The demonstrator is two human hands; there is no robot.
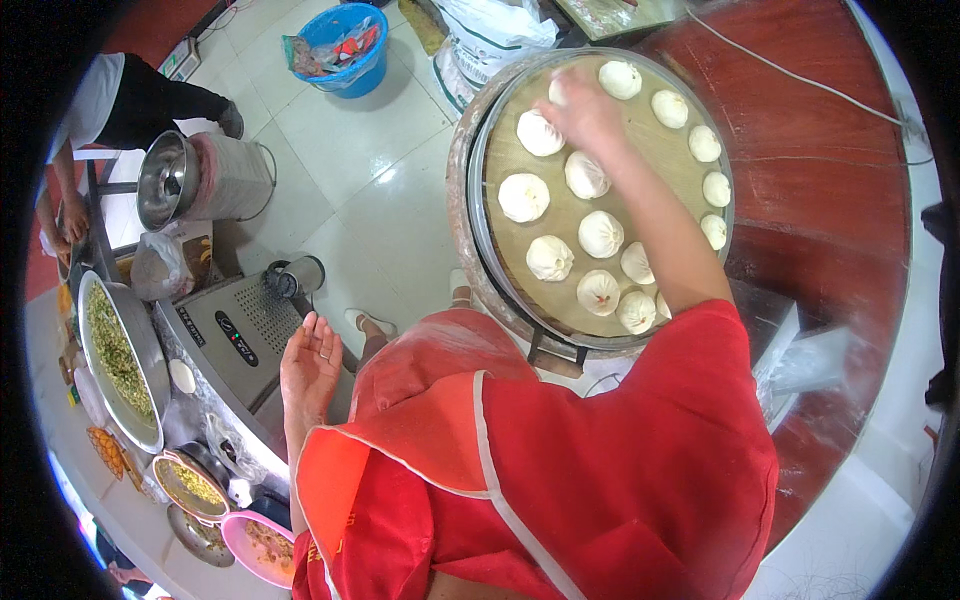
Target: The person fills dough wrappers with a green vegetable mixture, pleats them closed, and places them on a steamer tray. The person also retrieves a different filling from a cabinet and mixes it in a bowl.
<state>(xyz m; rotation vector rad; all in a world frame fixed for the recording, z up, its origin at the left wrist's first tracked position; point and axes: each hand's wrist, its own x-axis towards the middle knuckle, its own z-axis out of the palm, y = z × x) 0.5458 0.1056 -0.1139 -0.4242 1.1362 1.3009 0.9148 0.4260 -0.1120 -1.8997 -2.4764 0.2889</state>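
Note:
My right hand (586,111), blurred, reaches over a round steamer tray (660,180) lined with a tan mat. Its fingers are around or just over a white pleated bun (556,90), partly covered by them; whether they grip it I cannot tell. Several more filled buns stand spaced on the mat, among them a large one (523,198) at the left and one (620,79) at the far rim. My forearm hides part of the tray. Palm up and with nothing in it, my left hand (311,364) is held beside a steel appliance (232,322).
To the left are a basin of chopped green filling (156,375), a yellow-filled bowl (166,491) and a pink bowl (234,534). A blue bucket (364,79) and flour sacks (487,37) stand beyond. Another person's hands (73,221) are at the far left.

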